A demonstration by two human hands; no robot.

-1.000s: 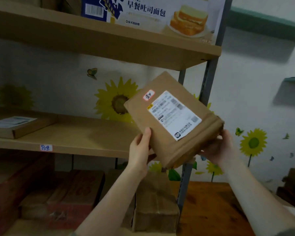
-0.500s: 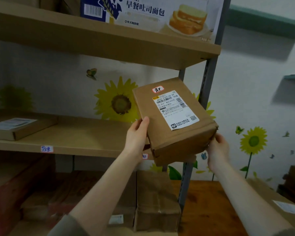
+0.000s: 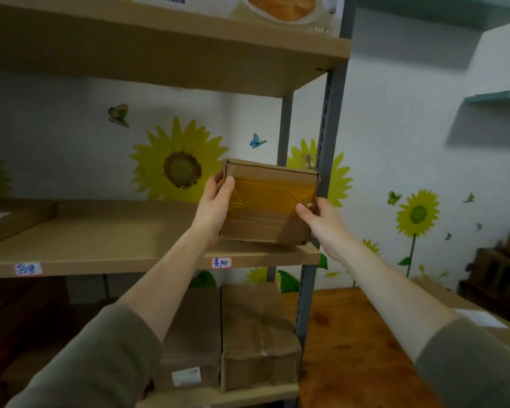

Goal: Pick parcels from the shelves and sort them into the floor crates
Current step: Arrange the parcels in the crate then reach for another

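Note:
A brown cardboard parcel point(image 3: 270, 206) with a taped end facing me sits at the right end of the middle shelf point(image 3: 124, 231). My left hand point(image 3: 215, 206) grips its left side, thumb on the taped face. My right hand point(image 3: 318, 219) grips its lower right corner. The parcel's label side is turned away and hidden. Its bottom edge lies at the shelf's front edge, above a small red-and-white tag point(image 3: 221, 262).
A flat parcel point(image 3: 9, 219) lies at the shelf's left end. Two brown boxes point(image 3: 256, 337) stand on the lower shelf. The grey upright post point(image 3: 321, 201) is just right of the held parcel. A wooden table point(image 3: 357, 348) and more boxes point(image 3: 501, 269) stand to the right.
The parcel, held up with its label toward me before, has been tipped so its taped end faces me and lowered to the middle shelf. Both hands moved with it.

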